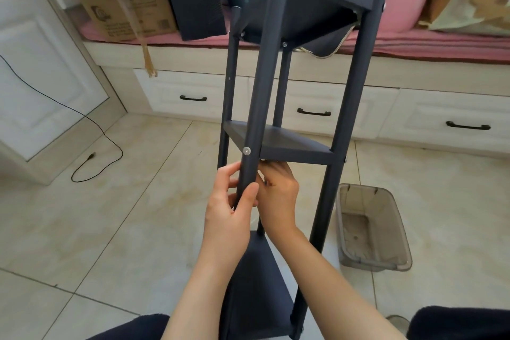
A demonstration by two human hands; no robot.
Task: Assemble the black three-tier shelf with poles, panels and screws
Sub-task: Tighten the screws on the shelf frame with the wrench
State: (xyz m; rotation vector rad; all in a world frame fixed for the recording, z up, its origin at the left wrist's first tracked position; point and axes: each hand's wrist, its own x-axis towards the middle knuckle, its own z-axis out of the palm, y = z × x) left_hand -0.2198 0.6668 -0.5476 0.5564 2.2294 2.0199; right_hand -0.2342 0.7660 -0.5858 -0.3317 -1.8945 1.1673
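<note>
The black shelf stands tilted in front of me, its poles running up and away. Three panels sit between the poles: a top one (325, 0), a middle one (289, 146) and a bottom one (256, 284). Silver screws (246, 150) show on the near centre pole (265, 77). My left hand (231, 207) grips that pole just below the middle panel. My right hand (278, 196) reaches behind the same pole under the panel; its fingertips are hidden, so what it holds is unclear.
A clear plastic bin (372, 229) lies on the tiled floor at the right. Behind stands a white drawer bench (414, 119) with pink bedding and cardboard boxes (124, 8). A black cable (91, 146) trails on the floor at left. My knees show at the bottom.
</note>
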